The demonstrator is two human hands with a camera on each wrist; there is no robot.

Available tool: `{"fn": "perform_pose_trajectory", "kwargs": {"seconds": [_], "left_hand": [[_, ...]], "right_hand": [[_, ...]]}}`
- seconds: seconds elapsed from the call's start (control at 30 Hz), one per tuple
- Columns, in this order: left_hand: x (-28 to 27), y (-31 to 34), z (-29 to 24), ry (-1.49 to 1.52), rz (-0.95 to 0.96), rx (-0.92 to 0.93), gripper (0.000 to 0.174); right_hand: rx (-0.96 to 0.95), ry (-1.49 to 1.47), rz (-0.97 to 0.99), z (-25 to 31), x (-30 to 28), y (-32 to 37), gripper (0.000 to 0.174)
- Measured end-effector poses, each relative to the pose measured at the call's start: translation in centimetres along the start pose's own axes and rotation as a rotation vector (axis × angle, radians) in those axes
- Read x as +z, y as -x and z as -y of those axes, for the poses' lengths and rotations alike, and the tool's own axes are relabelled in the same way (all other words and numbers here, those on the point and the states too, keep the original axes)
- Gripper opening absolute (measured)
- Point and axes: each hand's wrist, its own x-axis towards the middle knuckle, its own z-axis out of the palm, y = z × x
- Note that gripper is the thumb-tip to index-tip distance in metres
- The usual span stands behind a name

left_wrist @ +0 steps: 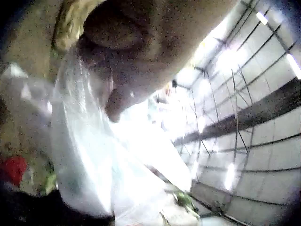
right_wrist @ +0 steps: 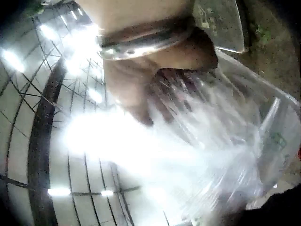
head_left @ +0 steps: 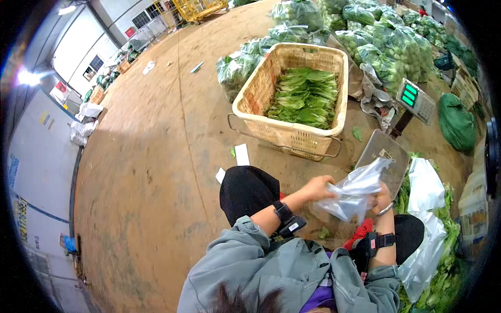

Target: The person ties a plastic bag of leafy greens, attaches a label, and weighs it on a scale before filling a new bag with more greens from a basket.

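Bag (head_left: 360, 181), clear plastic, between left hand (head_left: 317, 189) and right hand (head_left: 382, 198), both grips closed on it; scale platform (head_left: 374, 148) beyond right hand.

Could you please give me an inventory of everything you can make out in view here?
clear plastic bag: one, colourless, between the hands
crate: one, cream, on the floor ahead
leafy vegetables: many, green, inside the crate
scale: one, grey with green-lit display, right of the crate
bagged vegetables: many, green, behind the crate
sack: one, green, far right
plastic sheeting: count unclear, white, right
loose greens: many, green, under the sheeting
white pieces: two, left of the crate's near side
metal frame: one, yellow, back
bracelet: one, silver, right wrist
wrist straps: two, black, one per forearm
left hand, right hand: gripping the clear bag
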Motion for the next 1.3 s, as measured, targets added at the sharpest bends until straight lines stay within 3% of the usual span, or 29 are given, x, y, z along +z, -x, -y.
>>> {"fn": "perform_pose_trajectory", "kwargs": {"seconds": [0.03, 0.07, 0.1, 0.13, 0.17, 0.2, 0.23, 0.3, 0.37, 0.43, 0.5, 0.53, 0.57, 0.6, 0.63, 0.67, 0.7, 0.77, 0.83, 0.93, 1.0, 1.03, 1.07, 1.1, 1.13, 1.2, 1.23, 1.27, 1.3], "left_hand": [[-1.8, -0.8, 1.4, 0.123, -0.039, -0.168, 0.031], [-2.0, -2.6, 5.7, 0.117, -0.235, -0.171, 0.024], [-4.6, -2.9, 7.0, 0.050, -0.314, -0.332, 0.022], [-7.5, -0.8, 4.6, 0.692, -0.552, -0.406, 0.021], [-7.7, -4.2, 12.7, 1.163, -0.527, -0.401, 0.023], [-10.3, -1.8, 10.5, 1.253, -0.632, -0.465, 0.023], [-12.8, 0.8, 7.8, 1.339, -0.736, -0.533, 0.023], [-13.1, 2.1, 7.9, 1.262, -0.799, -0.372, 0.020], [-14.1, 3.1, 6.2, 1.125, -0.720, -0.409, 0.017], [-14.7, 3.7, 4.8, 0.909, -0.823, -0.320, 0.017], [-14.4, 4.5, 3.4, 0.679, -0.687, -0.172, 0.021], [-13.6, 3.9, 2.7, 0.544, -0.632, -0.090, 0.020], [-11.8, 3.2, 1.9, 0.209, -0.613, 0.060, 0.020], [-10.4, 4.4, -2.4, 0.101, -0.481, 0.084, 0.024], [-8.2, 4.3, -5.3, -0.210, -0.310, 0.038, 0.024], [-6.0, 5.5, -8.9, -0.200, -0.243, 0.145, 0.027], [-4.4, 6.5, -11.9, -0.261, -0.162, 0.169, 0.026], [-3.0, 8.0, -15.7, -0.501, -0.043, 0.262, 0.022], [-2.6, 7.1, -13.9, -0.636, -0.105, 0.288, 0.017], [-3.6, 3.7, -4.9, -0.764, -0.171, 0.153, 0.013], [-6.1, 2.6, -0.3, -0.825, -0.133, -0.045, 0.014], [-7.6, 1.7, 1.8, -0.883, -0.175, -0.060, 0.013], [-9.6, 2.2, -0.5, -0.882, -0.426, -0.054, 0.018], [-13.2, 2.4, -3.8, -0.611, -0.473, -0.023, 0.021], [-15.5, 3.9, -6.7, -0.455, -0.806, 0.181, 0.020], [-17.4, 6.0, -10.3, -0.254, -1.010, 0.468, 0.018], [-16.2, 6.3, -9.6, -0.263, -0.954, 0.563, 0.021], [-15.6, 5.9, -9.7, -0.266, -0.939, 0.684, 0.024], [-13.7, 5.2, -10.1, -0.593, -0.598, 0.436, 0.025]], "right_hand": [[0.000, 0.000, 0.001, 0.9, 0.9, 1.3, 0.021], [-0.140, 0.438, -0.038, 1.8, 1.4, 2.4, 0.020], [-0.277, 0.877, -0.076, 2.2, 1.4, 3.1, 0.019], [-0.255, 0.737, -0.236, 1.8, -0.6, 3.0, 0.021], [-0.241, 0.904, -0.436, 2.0, -2.2, 3.3, 0.020], [-0.356, 1.109, -0.743, 1.9, -4.6, 3.2, 0.019], [-0.442, 1.033, -0.860, 1.4, -7.1, 3.6, 0.018], [-0.372, 1.049, -0.909, 0.4, -8.0, 3.8, 0.020], [-0.270, 1.103, -0.948, -1.8, -11.5, 2.8, 0.020], [-0.163, 1.158, -0.978, -2.8, -12.4, 2.8, 0.022], [0.046, 1.438, -0.728, -1.6, -11.9, 3.6, 0.037], [0.067, 1.572, -0.590, 0.3, -7.6, 5.5, 0.065], [-0.181, 1.554, -0.550, 2.2, -3.2, 7.0, 0.077], [-0.415, 1.521, -0.498, 3.2, 1.2, 8.2, 0.090], [-0.723, 1.423, -0.432, 3.4, 5.4, 8.4, 0.095], [-0.782, 1.358, -0.445, 3.6, 10.1, 9.0, 0.090], [-0.782, 1.352, -0.453, 3.1, 10.5, 7.8, 0.090], [-0.995, 1.093, -0.612, 0.9, 10.8, 3.8, 0.068], [-0.623, 1.328, -0.649, -0.1, 5.2, 2.5, 0.044], [-0.530, 1.465, -0.814, 0.4, 1.4, 5.3, 0.029], [0.023, 1.805, -0.442, 0.7, -2.7, 4.5, 0.025], [-0.050, 1.998, -0.203, 1.1, -6.4, 3.7, 0.023], [-0.117, 2.071, -0.368, 2.9, -9.1, 3.4, 0.022], [-0.162, 1.875, -0.716, 7.6, -7.6, 5.3, 0.021], [-0.476, 1.678, -0.914, 12.5, -4.3, 10.4, 0.022], [-1.144, 1.361, -1.080, 19.3, 2.3, 18.6, 0.024], [-1.242, 1.411, -1.047, 17.5, 3.8, 19.5, 0.025], [-1.176, 1.589, -0.995, 14.7, 4.2, 18.2, 0.025], [-0.732, 1.851, -0.797, 11.5, 2.0, 14.7, 0.026]]}}
